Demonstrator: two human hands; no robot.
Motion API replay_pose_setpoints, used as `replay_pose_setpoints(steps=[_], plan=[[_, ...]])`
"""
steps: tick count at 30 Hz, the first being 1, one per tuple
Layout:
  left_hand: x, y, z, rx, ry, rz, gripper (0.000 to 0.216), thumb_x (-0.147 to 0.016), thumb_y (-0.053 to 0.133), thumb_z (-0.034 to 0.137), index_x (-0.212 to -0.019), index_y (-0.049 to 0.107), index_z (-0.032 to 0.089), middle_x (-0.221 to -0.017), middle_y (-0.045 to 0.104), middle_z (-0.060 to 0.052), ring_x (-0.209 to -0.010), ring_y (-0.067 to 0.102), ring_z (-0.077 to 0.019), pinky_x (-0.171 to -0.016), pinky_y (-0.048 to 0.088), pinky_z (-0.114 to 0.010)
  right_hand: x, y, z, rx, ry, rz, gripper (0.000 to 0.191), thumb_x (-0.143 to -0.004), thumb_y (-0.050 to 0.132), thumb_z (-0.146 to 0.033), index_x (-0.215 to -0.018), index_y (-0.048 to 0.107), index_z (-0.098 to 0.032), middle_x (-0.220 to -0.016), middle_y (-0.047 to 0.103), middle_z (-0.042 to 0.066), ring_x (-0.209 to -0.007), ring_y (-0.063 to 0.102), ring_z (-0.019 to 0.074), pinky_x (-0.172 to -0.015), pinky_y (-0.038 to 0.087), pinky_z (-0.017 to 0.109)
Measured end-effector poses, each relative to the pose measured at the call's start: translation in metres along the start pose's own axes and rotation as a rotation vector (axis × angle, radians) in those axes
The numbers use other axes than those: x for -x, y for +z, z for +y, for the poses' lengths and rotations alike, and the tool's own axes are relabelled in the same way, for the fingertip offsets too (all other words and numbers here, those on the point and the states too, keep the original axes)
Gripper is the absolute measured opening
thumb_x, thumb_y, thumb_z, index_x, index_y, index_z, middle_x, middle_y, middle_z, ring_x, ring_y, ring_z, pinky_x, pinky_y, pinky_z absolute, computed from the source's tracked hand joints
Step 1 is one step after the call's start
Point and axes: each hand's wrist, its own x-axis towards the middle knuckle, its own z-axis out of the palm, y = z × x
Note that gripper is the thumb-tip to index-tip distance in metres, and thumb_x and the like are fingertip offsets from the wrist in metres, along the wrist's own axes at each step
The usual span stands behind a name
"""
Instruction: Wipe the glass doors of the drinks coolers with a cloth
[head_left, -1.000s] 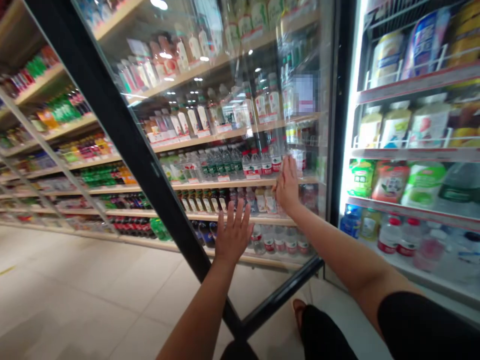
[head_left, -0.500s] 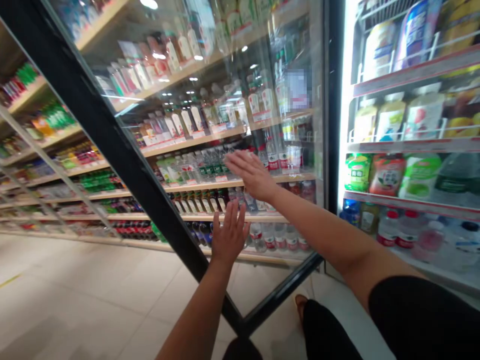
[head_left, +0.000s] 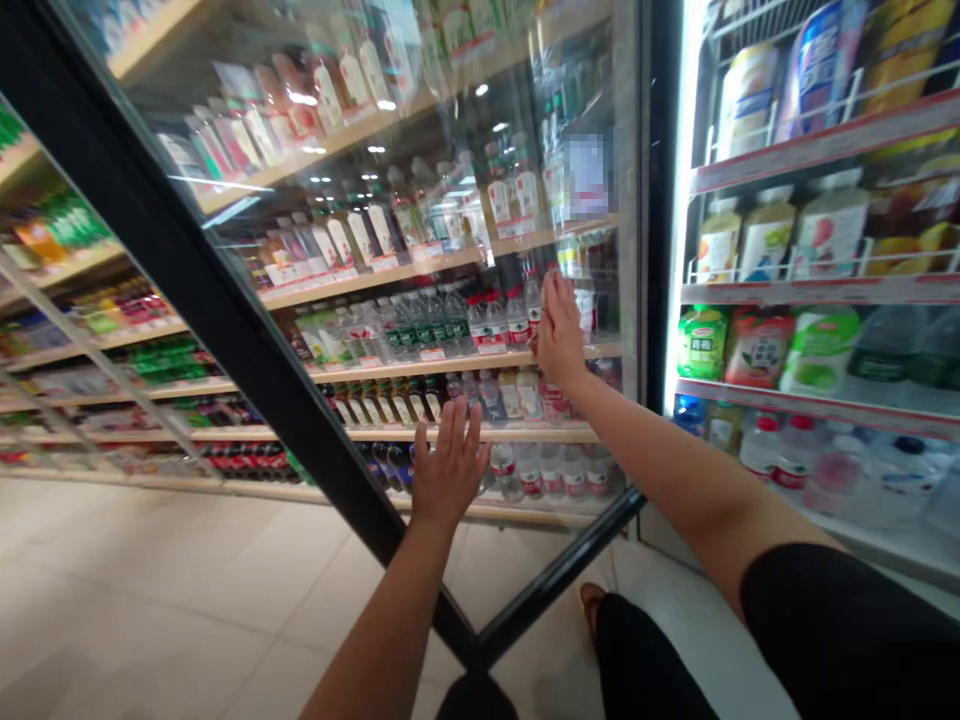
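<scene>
Lower right of the frame: the person's black sleeve (head_left: 847, 640) and dark trouser leg, with a foot (head_left: 592, 605) on the pale floor tiles (head_left: 150, 600) beside the door's bottom corner. Centre: the left hand (head_left: 448, 468), grip wide and flat with fingers spread upward, palm laid against the glass door (head_left: 420, 150) just right of its black frame edge (head_left: 225, 300), which runs diagonally from upper left to lower centre. Above and to the right of it: the right hand (head_left: 559, 335), likewise spread with fingers pointing up, pressed on the same pane near its right side; neither hand holds anything. The door stands swung outward from the lit cooler (head_left: 679, 200) at the right of the frame. Right, past the door: the cooler's shelves (head_left: 817, 295) carrying cartons, green-labelled bottles (head_left: 703, 342) and red-capped water bottles (head_left: 757, 450). Through and mirrored in the glass, centre to upper frame: wooden shelves (head_left: 420, 365) lined with rows of drink bottles; ceiling lights glint on the pane. Far left: further wooden shelving (head_left: 97, 335) with coloured bottles, blurred.
</scene>
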Motion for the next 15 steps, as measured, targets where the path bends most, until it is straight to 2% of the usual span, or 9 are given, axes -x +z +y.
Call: replay_pose_setpoints(steps=[2,5,6,8,10,12,13,15], plan=[[0.001,0.0,0.0,0.027,-0.009,-0.015,0.079,-0.099,0.059,0.036,-0.163,0.017,0.015,-0.159,0.037,-0.019,-0.154,0.026,-0.0269,-0.129,-0.001,-0.054,0.032,0.001,-0.02,0.026,-0.138,-0.117,0.061,-0.099,0.027,-0.019,-0.16,0.033,-0.02,-0.166,0.034,0.008,-0.16,0.015,0.02,-0.129,0.019,0.053],[0.002,0.0,0.0,0.069,-0.022,-0.034,0.081,-0.099,0.059,0.036,-0.163,0.013,0.017,-0.159,0.036,-0.02,-0.154,0.026,-0.0273,-0.128,0.001,-0.057,0.086,-0.003,-0.034,0.056,-0.384,-0.344,0.057,-0.099,0.033,-0.018,-0.155,0.044,-0.022,-0.158,0.048,0.009,-0.157,0.026,0.0206,-0.129,0.021,0.05],[0.002,0.0,0.001,0.08,-0.024,-0.039,0.082,-0.099,0.059,0.035,-0.163,0.012,0.017,-0.159,0.036,-0.02,-0.154,0.026,-0.0275,-0.128,0.001,-0.057,0.092,-0.005,-0.035,0.06,-0.462,-0.404,0.056,-0.099,0.035,-0.018,-0.154,0.046,-0.023,-0.156,0.051,0.008,-0.155,0.029,0.0197,-0.129,0.022,0.048],[0.001,-0.001,0.001,0.095,-0.027,-0.048,0.082,-0.099,0.059,0.035,-0.163,0.011,0.017,-0.159,0.035,-0.02,-0.154,0.025,-0.0278,-0.128,0.001,-0.058,0.083,-0.008,-0.035,0.064,-0.557,-0.457,0.056,-0.099,0.036,-0.017,-0.153,0.047,-0.025,-0.156,0.052,0.005,-0.155,0.031,0.0176,-0.13,0.021,0.045],[0.0,-0.002,0.0,0.091,-0.031,-0.049,0.082,-0.099,0.06,0.034,-0.163,0.012,0.018,-0.159,0.036,-0.019,-0.154,0.025,-0.028,-0.128,0.002,-0.058,0.051,-0.008,-0.032,0.066,-0.53,-0.402,0.057,-0.099,0.033,-0.016,-0.155,0.044,-0.025,-0.16,0.046,0.003,-0.157,0.026,0.0165,-0.13,0.02,0.045],[-0.001,-0.001,-0.001,0.069,-0.022,-0.039,0.081,-0.099,0.06,0.035,-0.163,0.014,0.017,-0.159,0.037,-0.019,-0.154,0.024,-0.0277,-0.128,0.001,-0.058,0.021,-0.005,-0.027,0.059,-0.4,-0.267,0.059,-0.1,0.03,-0.016,-0.158,0.038,-0.024,-0.165,0.038,0.002,-0.159,0.018,0.0167,-0.13,0.019,0.046],[-0.001,0.0,-0.001,0.052,-0.014,-0.03,0.081,-0.098,0.061,0.035,-0.163,0.016,0.017,-0.158,0.038,-0.019,-0.155,0.023,-0.0273,-0.128,0.0,-0.057,0.013,-0.003,-0.023,0.048,-0.316,-0.187,0.06,-0.1,0.028,-0.017,-0.159,0.034,-0.023,-0.167,0.034,0.003,-0.159,0.016,0.0171,-0.13,0.019,0.047],[-0.001,0.001,-0.002,0.021,-0.002,-0.013,0.081,-0.098,0.061,0.037,-0.163,0.018,0.015,-0.158,0.039,-0.019,-0.156,0.02,-0.0261,-0.129,-0.001,-0.054,0.017,0.001,-0.008,0.017,-0.147,-0.047,0.061,-0.1,0.026,-0.019,-0.161,0.029,-0.022,-0.169,0.028,0.004,-0.159,0.015,0.0179,-0.13,0.02,0.049]])
